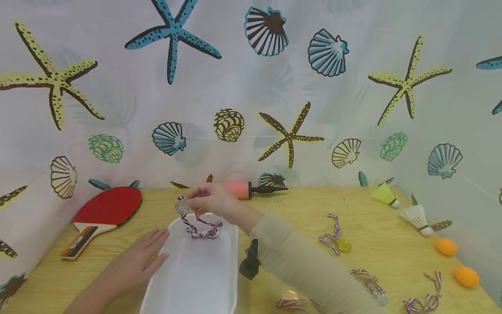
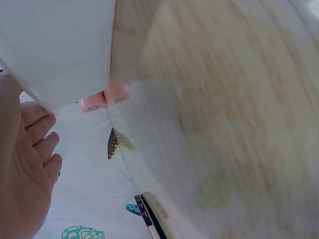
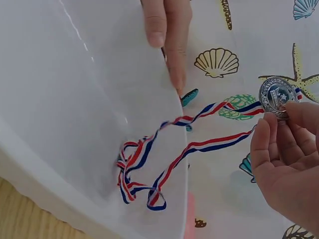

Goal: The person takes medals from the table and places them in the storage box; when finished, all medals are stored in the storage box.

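My right hand [image 1: 213, 203] pinches a silver medal [image 3: 276, 97] between thumb and fingers above the far end of a white tray [image 1: 188, 279]. From the medal, its red, white and blue ribbon [image 3: 209, 144] runs down over the rim, with the rest bunched inside the tray. On the tray's left side my left hand [image 1: 137, 257] holds the rim, thumb over the inside and fingers along the outside. In the left wrist view, the fingers [image 2: 42, 132] bend beside the tray's edge, with the thumb mostly hidden.
A red table tennis paddle [image 1: 107, 209] lies left of the tray, and a pink pump [image 1: 239, 189] behind it. To the right are a gold medal [image 1: 344, 245], several other ribboned medals, two shuttlecocks [image 1: 417, 218] and two orange balls [image 1: 447, 246]. A patterned curtain [image 1: 235, 87] hangs behind.
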Demonstrator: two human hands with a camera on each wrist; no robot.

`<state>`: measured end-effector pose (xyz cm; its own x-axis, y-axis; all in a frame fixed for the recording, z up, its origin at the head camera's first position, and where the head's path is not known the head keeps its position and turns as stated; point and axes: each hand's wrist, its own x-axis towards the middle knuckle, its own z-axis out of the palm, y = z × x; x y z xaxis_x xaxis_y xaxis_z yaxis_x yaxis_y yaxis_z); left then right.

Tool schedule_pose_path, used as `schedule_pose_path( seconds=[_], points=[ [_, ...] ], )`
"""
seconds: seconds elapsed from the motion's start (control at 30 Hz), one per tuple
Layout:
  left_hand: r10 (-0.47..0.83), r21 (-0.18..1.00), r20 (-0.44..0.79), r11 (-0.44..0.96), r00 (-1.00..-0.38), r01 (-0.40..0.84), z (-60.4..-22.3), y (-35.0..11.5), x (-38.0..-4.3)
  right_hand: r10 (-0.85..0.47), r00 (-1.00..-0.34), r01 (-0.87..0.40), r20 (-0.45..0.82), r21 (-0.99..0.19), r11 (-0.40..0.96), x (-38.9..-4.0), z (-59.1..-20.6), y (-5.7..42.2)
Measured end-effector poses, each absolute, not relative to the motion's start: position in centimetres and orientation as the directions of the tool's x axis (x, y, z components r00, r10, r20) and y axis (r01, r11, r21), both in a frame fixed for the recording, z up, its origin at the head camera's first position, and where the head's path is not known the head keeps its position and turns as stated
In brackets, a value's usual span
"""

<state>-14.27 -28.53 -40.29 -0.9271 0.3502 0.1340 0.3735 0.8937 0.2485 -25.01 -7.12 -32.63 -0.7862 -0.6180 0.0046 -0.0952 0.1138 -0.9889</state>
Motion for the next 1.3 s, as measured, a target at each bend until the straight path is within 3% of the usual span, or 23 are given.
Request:
schedule_pose_path(
  seconds=[0.17,0.67,1.0,1.3],
  points=[
    [0.347,0.249,0.153,0.893,-0.925,0.376,-40.2,-28.4,-14.1,-0.63,-0.776,-0.106,-0.018,-0.981,0.16,-24.9,-34.4,-7.1],
    [0.337,0.24,0.117,0.903,-0.934,0.356,-40.2,-28.5,-14.2,-0.557,-0.816,-0.145,-0.157,-0.876,0.461,-25.0,-38.0,-7.4],
    [0.329,0.237,0.116,0.907,-0.937,0.348,-40.2,-28.5,-14.2,-0.488,-0.833,-0.24,-0.26,-0.624,0.744,-24.1,-39.1,-8.1],
    [0.333,0.238,0.114,0.905,-0.936,0.351,-40.3,-28.6,-14.3,-0.492,-0.809,-0.327,-0.321,-0.451,0.831,-24.6,-40.2,-8.9]
  ],
)
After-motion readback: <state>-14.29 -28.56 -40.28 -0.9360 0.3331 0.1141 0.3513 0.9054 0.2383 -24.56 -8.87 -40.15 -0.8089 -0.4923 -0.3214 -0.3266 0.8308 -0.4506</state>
